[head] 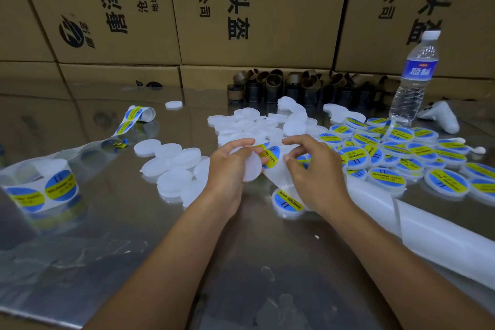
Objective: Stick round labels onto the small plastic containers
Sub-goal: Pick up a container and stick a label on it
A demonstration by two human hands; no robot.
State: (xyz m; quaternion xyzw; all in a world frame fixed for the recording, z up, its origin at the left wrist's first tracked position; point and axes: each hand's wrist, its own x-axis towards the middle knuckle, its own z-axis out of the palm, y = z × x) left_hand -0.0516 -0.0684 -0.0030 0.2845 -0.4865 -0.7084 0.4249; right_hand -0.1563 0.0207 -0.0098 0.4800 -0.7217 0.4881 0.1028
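- left hand [230, 169]: fingers and thumb curled round the rim of a blank container [251, 167]. It's held tilted off the table [107, 236], flat face to camera, well left and in front of the bottle [415, 80].
- right hand [313, 171]: fingers curled, pinching the liner [428, 230], on the bottle side of the left hand.
- label [271, 156]: blue/yellow, sits on the liner between the two hands and touches the container's upper right edge. Can't tell if it's peeled yet.
- liner runs from the right hand to the frame's right edge, passing well in front of the bottle.
- labelled container [288, 202]: flat on the table, just under the right wrist.
- labelled pile [401, 153]: just in front of the bottle, overlapping heap.
- blank pile [171, 169]: far left and in front of the bottle. More blanks lie loose just left of it.
- roll [40, 187]: far left of the bottle, near the table edge, strip trailing back.
- controller [442, 115]: white, just right of the bottle.
- tubes [281, 86]: brown, left of the bottle, against the cartons [241, 8].
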